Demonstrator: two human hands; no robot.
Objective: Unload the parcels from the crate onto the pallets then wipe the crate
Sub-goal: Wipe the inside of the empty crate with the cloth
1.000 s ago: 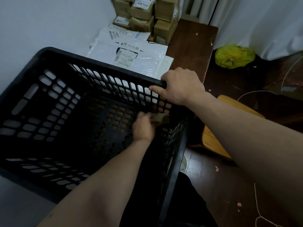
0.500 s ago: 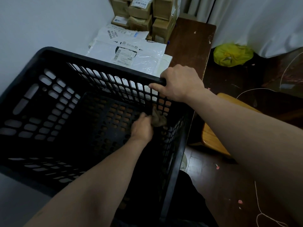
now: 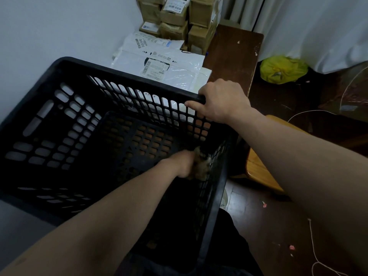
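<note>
1. Filling the left and centre of the head view, the black crate (image 3: 139, 82) is gripped at its far right corner, where the right hand (image 3: 223, 100) is curled over the rim.
2. Low inside the crate, a tan cloth (image 3: 201, 166) is clutched by the left hand (image 3: 185, 164) against the right wall; detail is blurred there.
3. White mailers (image 3: 159, 62) and cardboard boxes (image 3: 179, 16) are stacked at upper centre, beyond the crate.
</note>
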